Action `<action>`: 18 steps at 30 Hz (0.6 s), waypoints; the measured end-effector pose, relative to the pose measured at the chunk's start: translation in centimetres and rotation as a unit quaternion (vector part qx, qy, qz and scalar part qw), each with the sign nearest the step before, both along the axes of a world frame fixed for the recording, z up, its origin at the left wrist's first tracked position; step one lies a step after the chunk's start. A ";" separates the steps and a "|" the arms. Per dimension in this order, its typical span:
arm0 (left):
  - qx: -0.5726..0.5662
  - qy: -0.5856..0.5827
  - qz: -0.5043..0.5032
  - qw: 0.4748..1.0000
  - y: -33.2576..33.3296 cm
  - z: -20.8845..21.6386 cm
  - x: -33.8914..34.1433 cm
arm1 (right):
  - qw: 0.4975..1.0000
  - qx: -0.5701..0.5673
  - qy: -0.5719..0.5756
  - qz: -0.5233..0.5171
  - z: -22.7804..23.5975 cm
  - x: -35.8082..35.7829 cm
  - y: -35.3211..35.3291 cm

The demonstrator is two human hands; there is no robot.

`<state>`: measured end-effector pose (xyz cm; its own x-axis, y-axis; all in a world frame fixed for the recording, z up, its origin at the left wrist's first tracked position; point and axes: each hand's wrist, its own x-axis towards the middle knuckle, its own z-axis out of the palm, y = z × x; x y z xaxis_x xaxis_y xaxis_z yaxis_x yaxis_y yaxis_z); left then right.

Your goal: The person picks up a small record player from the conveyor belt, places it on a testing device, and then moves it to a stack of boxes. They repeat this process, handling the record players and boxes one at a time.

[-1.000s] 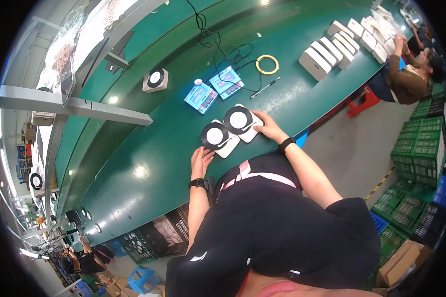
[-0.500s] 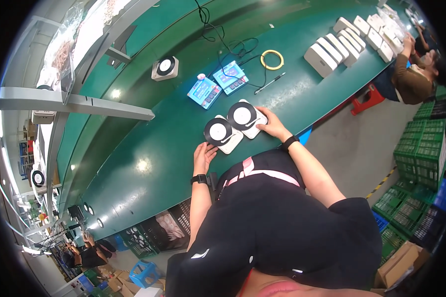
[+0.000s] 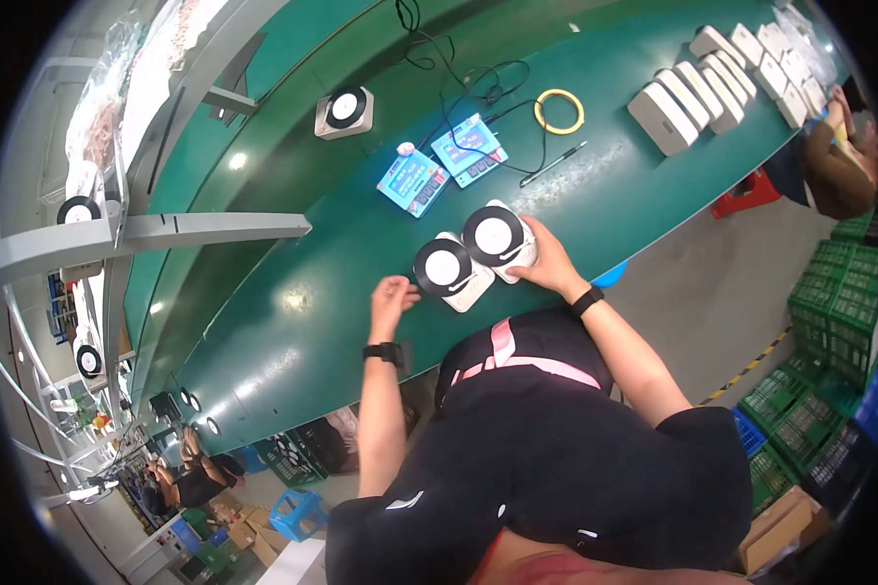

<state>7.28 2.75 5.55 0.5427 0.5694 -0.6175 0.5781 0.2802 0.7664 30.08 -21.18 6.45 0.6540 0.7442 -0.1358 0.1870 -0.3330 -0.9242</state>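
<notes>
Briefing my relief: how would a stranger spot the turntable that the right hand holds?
On the long green workbench, find two blue screen units. Below them in the picture, two white mini turntables sit side by side. The right-hand turntable alone has the right hand gripping it.

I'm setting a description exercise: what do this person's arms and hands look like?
The left hand and right hand are ungloved. The black sleeves are short. A black, watch-like band circles the left wrist; a black wristband circles the right.
</notes>
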 end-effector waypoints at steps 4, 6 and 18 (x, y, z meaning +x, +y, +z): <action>0.154 -0.045 -0.051 0.986 7.1 1.2 1.9 | 1.000 -0.025 0.003 -0.002 -0.2 0.2 0.4; 0.232 -0.054 -0.071 0.969 11.8 1.7 3.9 | 0.999 -0.032 -0.004 0.003 -0.2 0.4 0.4; 0.620 0.098 -0.214 0.748 23.0 2.8 28.2 | 0.999 -0.049 -0.009 0.021 0.5 1.5 0.8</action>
